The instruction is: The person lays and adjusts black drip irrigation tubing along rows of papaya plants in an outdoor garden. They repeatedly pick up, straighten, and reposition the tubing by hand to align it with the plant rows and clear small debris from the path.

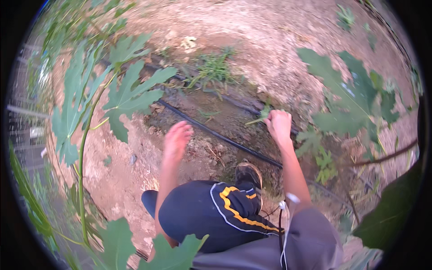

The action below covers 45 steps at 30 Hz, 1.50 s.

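My right hand point(279, 124) is closed around a small green weed point(264, 113), whose leaf and pale stem stick out at its left side, above the damp soil. My left hand point(179, 135) is blurred, its fingers loosely curled and apart, with nothing visible in it. It hovers near a black irrigation hose point(216, 134) that runs diagonally across the ground between my hands. A second dark hose point(238, 105) lies farther off, close to my right hand. Beyond it grows a tuft of green grass point(214, 67).
Large lobed leaves stand on a green stem point(82, 162) at the left. More lobed leaves point(351, 98) and a brown branch point(388, 159) are at the right. My shoe point(248, 175) is on the soil below the near hose. White and dark cords point(284, 233) hang at my front.
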{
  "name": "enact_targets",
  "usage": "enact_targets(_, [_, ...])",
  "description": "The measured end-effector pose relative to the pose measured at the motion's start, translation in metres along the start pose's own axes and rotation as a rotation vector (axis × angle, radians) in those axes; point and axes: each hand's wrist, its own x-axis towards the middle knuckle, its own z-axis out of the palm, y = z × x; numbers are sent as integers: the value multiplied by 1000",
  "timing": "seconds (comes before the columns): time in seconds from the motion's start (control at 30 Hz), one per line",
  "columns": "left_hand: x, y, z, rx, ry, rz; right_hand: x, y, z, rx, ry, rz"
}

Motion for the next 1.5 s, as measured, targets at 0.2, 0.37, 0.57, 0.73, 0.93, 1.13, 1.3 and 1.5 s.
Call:
enact_targets(0.2, [46, -78, 98, 39, -152, -115, 6, -10, -7, -121, 20, -109])
enact_targets(0.37, [76, -60, 147, -196, -87, -173, -9, -20, -36, 49, -177, -98])
enact_targets(0.57, [160, -27, 82, -363, 102, 71, 20, -66, -11, -44, -139, -198])
enact_targets(0.73, [215, 30, -5, -135, 221, 47, 150, -230, 77, 236, -306, -205])
enact_targets(0.93, [228, 88, -46, -292, 459, 143, 268, -387, 146, -90, -157, -314])
enact_targets(1.13, [268, 90, -44, -216, 213, 119, 182, -259, 93, 703, -103, -408])
enact_targets(1.3, [320, 117, -56, -698, 300, -28, 100, -138, 17, 126, -300, -297])
enact_targets(1.5, [328, 128, -73, -485, 137, -56, 117, -167, 28, 284, -225, -468])
